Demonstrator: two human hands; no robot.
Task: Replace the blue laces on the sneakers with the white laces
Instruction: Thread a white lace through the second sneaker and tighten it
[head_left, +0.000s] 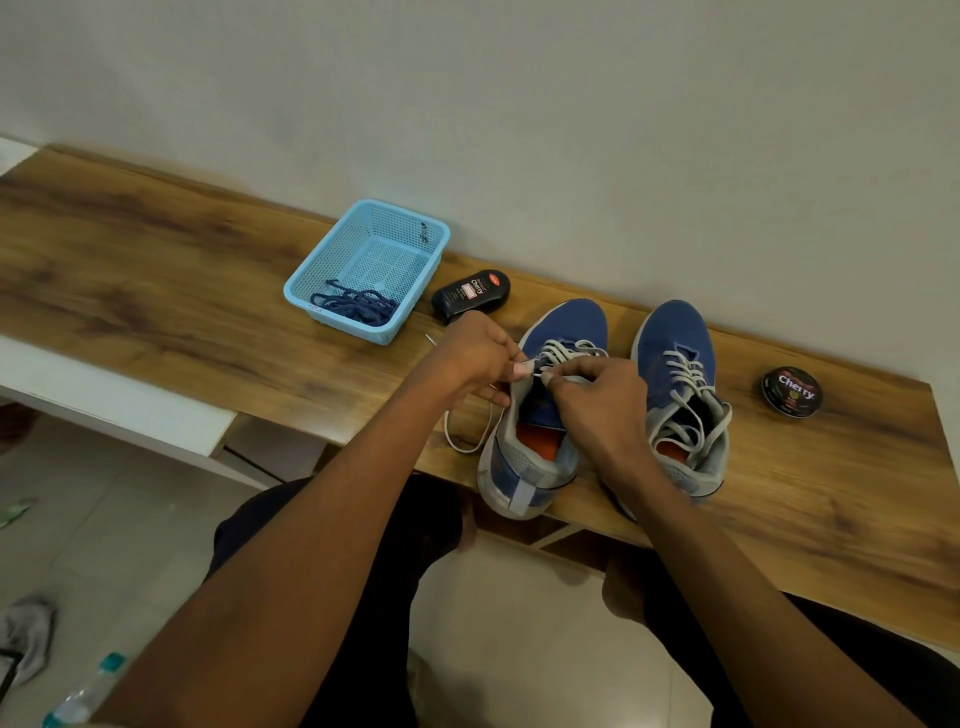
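Two blue sneakers stand side by side on the wooden bench (156, 270). The left sneaker (563, 325) carries a white lace (569, 349) through its front eyelets, and a loose loop of that lace (457, 439) lies on the bench to its left. My left hand (475, 361) pinches the sneaker's upper edge by a top eyelet. My right hand (597, 402) pinches the white lace tip at that same eyelet. The right sneaker (675, 338) is laced in white. The blue laces (358, 306) lie bundled in a light blue basket (343, 244).
A dark shoe-polish bottle (470, 296) lies between the basket and the left sneaker. A round polish tin (790, 391) sits right of the right sneaker. The wall runs close behind the bench. A water bottle (83, 693) and a grey cloth (28, 631) lie on the floor.
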